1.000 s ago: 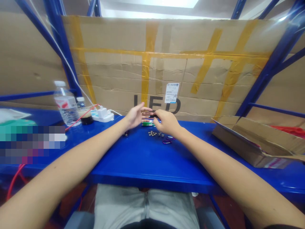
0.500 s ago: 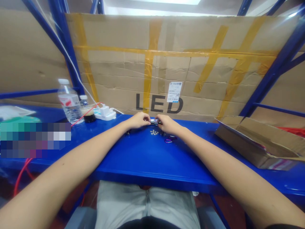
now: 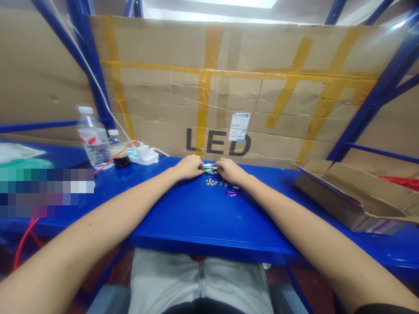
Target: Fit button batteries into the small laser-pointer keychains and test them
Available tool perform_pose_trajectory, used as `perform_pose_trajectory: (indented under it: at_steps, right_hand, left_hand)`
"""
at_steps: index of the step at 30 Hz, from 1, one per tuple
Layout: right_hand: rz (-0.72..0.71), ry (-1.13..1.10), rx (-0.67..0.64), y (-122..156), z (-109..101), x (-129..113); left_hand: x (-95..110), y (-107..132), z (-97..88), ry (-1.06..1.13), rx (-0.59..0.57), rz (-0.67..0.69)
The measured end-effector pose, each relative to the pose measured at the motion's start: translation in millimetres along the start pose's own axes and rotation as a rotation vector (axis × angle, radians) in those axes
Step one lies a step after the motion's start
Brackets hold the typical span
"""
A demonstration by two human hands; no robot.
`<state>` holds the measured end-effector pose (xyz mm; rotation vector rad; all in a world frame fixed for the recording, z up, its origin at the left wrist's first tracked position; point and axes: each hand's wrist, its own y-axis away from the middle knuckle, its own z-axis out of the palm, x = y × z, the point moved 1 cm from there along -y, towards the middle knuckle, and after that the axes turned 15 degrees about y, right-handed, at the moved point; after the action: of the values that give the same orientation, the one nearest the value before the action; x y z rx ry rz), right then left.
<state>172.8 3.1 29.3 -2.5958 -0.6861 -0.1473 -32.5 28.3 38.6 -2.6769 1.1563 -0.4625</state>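
Near the back edge of the blue table, a small row of shiny silver-and-green metal pieces (image 3: 210, 168) lies between my two hands; their exact kind is too small to make out. My left hand (image 3: 190, 167) has its fingers curled against the left end. At the right end, the fingers of my right hand (image 3: 230, 170) are closed on the pieces, covering part of them. Several small round silver metal parts (image 3: 211, 181) sit just in front. A purple carabiner (image 3: 231, 193) rests nearer to me, by my right wrist, with dark small items partly hidden behind it.
An open cardboard box (image 3: 347, 205) stands on the right. On the left are a water bottle (image 3: 94, 144), a cup of dark liquid (image 3: 121, 158) and a white power strip (image 3: 144, 156) with cables. A large cardboard panel (image 3: 163, 100) closes off the back of the blue table (image 3: 209, 222).
My hands have drawn slightly apart around the metal pieces, and green now shows among the silver. My left fingers have shifted a little left. The view has moved slightly.
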Motion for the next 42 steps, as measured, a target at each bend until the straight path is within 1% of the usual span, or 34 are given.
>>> perform_pose_trajectory:
  at_steps: [3,5,8,10,12,16,18,22,25,27,28,29,32,34,36,38,40,42]
  right_hand:
    - [0.030,0.032,0.013,2,-5,1]
    - [0.046,0.032,0.021,3,-7,4]
    - [0.065,0.005,0.021,6,-11,10]
    - [0.078,-0.017,0.012,7,-13,14]
    - [0.085,-0.029,0.009,8,-15,16]
    - [0.069,-0.037,0.025,8,-18,15]
    - [0.060,-0.034,0.027,8,-19,13]
    - [0.070,-0.005,0.019,9,-22,9]
    - [0.079,-0.003,0.025,9,-24,7]
    - [0.086,-0.023,0.045,9,-25,5]
    - [0.095,-0.046,0.060,8,-26,4]
    - [0.109,-0.080,0.074,7,-27,3]
    - [0.185,-0.258,0.087,6,-31,-3]
    - [0.234,-0.407,0.059,5,-34,-9]
    - [0.249,-0.542,0.027,4,-37,-16]
    - [0.246,-0.643,0.009,3,-40,-21]
    - [0.243,-0.701,0.004,2,-41,-24]
    - [0.262,-0.719,0.004,1,-40,-23]
  left_hand:
    - [-1,0,-2.0,-0.016,0.034,-0.020]
    - [-2,0,-6.5,0.019,0.057,-0.045]
    - [-5,3,-18.8,0.095,0.060,-0.112]
    - [-9,8,-29.9,0.115,0.023,-0.168]
    - [-14,14,-41.8,0.131,-0.075,-0.224]
    - [-21,26,-60.0,0.227,-0.386,-0.353]
    - [-22,30,-64.1,0.251,-0.504,-0.382]
    - [-20,34,-64.0,0.264,-0.635,-0.410]
    - [-18,34,-60.9,0.251,-0.665,-0.454]
    - [-14,31,-57.1,0.236,-0.609,-0.418]
    - [-11,29,-54.4,0.229,-0.547,-0.374]
    - [-7,26,-51.1,0.222,-0.467,-0.319]
    - [6,17,-39.8,0.123,-0.111,-0.152]
    - [16,13,-31.8,0.120,0.015,-0.009]
    - [26,11,-25.8,0.147,0.083,0.116]
    - [36,10,-22.1,0.172,0.114,0.211]
    - [44,11,-20.5,0.195,0.135,0.264]
    - [50,12,-20.3,0.212,0.158,0.269]
